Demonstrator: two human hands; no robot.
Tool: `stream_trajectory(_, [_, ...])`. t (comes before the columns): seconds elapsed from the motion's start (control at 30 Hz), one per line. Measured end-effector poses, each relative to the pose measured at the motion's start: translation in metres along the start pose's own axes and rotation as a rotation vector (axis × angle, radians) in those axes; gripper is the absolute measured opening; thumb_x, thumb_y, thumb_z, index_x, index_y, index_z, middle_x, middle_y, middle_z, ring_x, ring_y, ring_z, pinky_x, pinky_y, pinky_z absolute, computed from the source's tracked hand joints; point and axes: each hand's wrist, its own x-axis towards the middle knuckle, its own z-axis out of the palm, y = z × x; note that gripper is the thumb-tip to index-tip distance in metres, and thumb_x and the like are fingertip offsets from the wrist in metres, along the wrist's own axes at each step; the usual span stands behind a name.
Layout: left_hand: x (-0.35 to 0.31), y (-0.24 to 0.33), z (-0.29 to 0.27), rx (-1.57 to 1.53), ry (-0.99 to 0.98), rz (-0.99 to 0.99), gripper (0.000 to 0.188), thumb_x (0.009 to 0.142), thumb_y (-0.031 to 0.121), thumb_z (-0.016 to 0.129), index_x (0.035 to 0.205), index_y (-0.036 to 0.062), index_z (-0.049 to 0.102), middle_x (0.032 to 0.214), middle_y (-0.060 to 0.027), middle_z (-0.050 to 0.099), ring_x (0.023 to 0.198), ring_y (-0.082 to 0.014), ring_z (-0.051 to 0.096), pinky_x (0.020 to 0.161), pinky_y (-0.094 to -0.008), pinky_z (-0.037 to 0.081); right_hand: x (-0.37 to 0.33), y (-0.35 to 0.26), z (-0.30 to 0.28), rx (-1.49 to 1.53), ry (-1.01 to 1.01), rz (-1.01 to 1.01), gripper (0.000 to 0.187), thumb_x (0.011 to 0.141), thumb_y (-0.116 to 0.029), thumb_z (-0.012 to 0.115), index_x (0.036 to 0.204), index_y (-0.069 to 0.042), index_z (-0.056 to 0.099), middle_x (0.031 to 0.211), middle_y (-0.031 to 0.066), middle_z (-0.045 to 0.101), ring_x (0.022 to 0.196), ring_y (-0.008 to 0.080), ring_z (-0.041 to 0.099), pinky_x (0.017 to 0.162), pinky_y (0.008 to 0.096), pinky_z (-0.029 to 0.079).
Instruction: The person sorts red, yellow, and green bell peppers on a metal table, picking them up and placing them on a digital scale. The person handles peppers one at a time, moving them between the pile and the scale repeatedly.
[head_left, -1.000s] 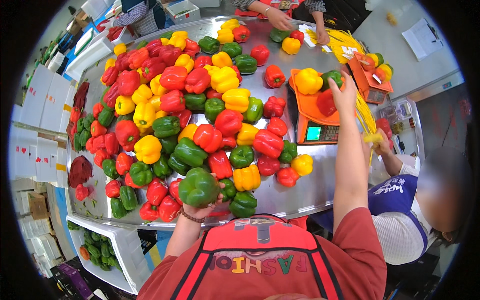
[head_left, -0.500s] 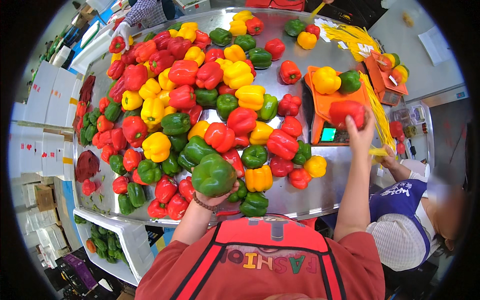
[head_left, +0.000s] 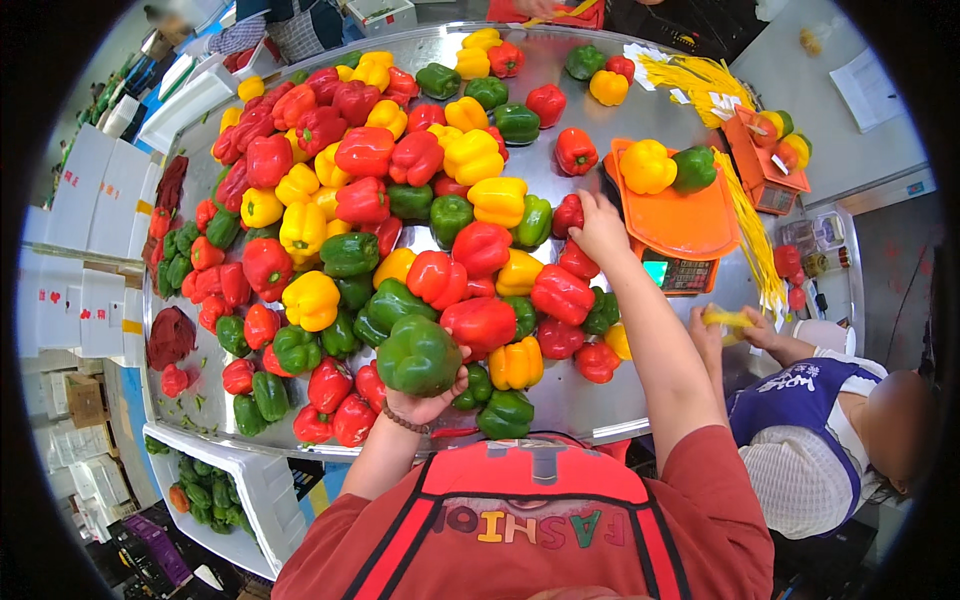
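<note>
A large green pepper (head_left: 417, 356) was held up by the left hand (head_left: 428, 404), whose fingers were clamped around its underside. At two o'clock from it, a red pepper (head_left: 567, 215) was touched by the right hand (head_left: 602, 235); whether those fingers were closed on it could not be told. At three o'clock from the right hand, a yellow pepper (head_left: 648, 167) and a second green pepper (head_left: 695, 171) were carried on an orange scale (head_left: 685, 228) on the table (head_left: 560, 402).
</note>
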Motion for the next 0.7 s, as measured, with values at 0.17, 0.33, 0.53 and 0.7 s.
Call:
stream_trajectory(0.17, [0.001,0.001,0.0,0.031,-0.022,-0.001,0.063,0.091,0.044,0.057,0.142,0.0103,0.04,0.128,-0.0222,0.056,0.102,-0.035,0.064,0.088,-0.0469,0.053,-0.01,-0.007,-0.024,0.124,0.075,-0.105,0.064,0.068,-0.015,0.077,0.126,-0.006,0.052,0.12,0.0198,0.056,0.11,0.0382,0.056,0.096,0.0431,0.046])
stream_trajectory(0.33, [-0.001,0.006,-0.002,0.059,-0.051,-0.005,0.064,0.09,0.046,0.057,0.142,0.0107,0.041,0.126,-0.0224,0.057,0.102,-0.0353,0.063,0.088,-0.0466,0.053,-0.038,-0.005,-0.114,0.418,0.405,-0.013,0.061,0.068,-0.012,0.079,0.122,-0.004,0.055,0.118,0.016,0.057,0.109,0.0312,0.058,0.094,0.0392,0.048])
stream_trajectory(0.53, [0.007,0.004,0.012,0.117,-0.064,-0.02,0.065,0.09,0.049,0.056,0.14,0.0096,0.043,0.125,-0.0239,0.057,0.098,-0.0353,0.064,0.085,-0.0458,0.053,-0.037,0.1,-0.109,0.137,0.392,0.271,0.067,0.07,-0.016,0.079,0.13,-0.004,0.051,0.123,0.0174,0.055,0.111,0.0332,0.057,0.091,0.0389,0.049])
stream_trajectory(0.7, [0.002,-0.002,0.027,0.137,-0.088,-0.002,0.067,0.089,0.05,0.057,0.138,0.0067,0.045,0.123,-0.0256,0.057,0.094,-0.0353,0.064,0.084,-0.0449,0.053,-0.063,0.073,-0.107,0.25,0.685,0.222,0.06,0.079,-0.02,0.077,0.13,-0.002,0.052,0.12,0.0171,0.06,0.112,0.0288,0.058,0.09,0.0369,0.049])
